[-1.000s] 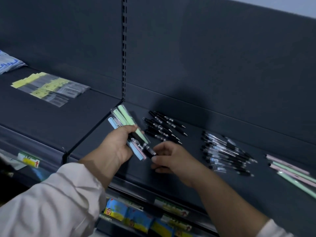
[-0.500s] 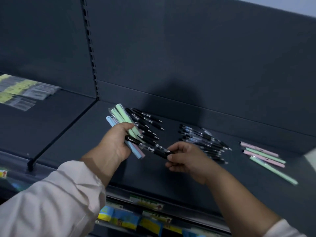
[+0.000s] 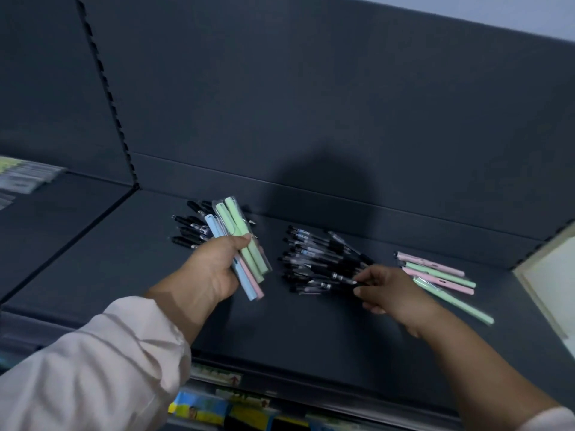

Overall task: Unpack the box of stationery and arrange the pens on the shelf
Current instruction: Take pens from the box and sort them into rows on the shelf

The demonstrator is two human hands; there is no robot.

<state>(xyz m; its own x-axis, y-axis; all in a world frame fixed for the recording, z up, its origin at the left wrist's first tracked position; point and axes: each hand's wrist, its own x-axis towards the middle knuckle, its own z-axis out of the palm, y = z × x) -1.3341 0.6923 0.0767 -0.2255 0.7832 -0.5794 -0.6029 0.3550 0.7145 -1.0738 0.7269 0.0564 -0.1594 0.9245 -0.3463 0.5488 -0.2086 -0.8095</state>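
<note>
Shelf (image 3: pixel 311 331) carries three lots of pens toward its back edge. My left hand (image 3: pixel 214 272) wraps round a bundle (image 3: pixel 239 241) of green, blue and pink pens, above the black pens (image 3: pixel 189 227) near the back left corner. My right hand (image 3: pixel 389 290) pinches one pen (image 3: pixel 336 276) on the middle pile (image 3: pixel 314 259). The front-edge labels (image 3: pixel 217 374) are too blurred to read.

On the shelf (image 3: pixel 311 331) there's three lots of pens in a row: left pile (image 3: pixel 188 229) near the back, middle pile (image 3: pixel 314 259), right group (image 3: pixel 435 273). The left hand (image 3: pixel 211 270) holds a pen bundle (image 3: pixel 244 247) over the left pile's front edge. The right hand (image 3: pixel 393 290) sits between the middle pile and right group, pinching a single pen (image 3: pixel 337 277) at the middle pile's right edge. Flat packets (image 3: pixel 23 177) lie on the neighbouring shelf, far left.
</note>
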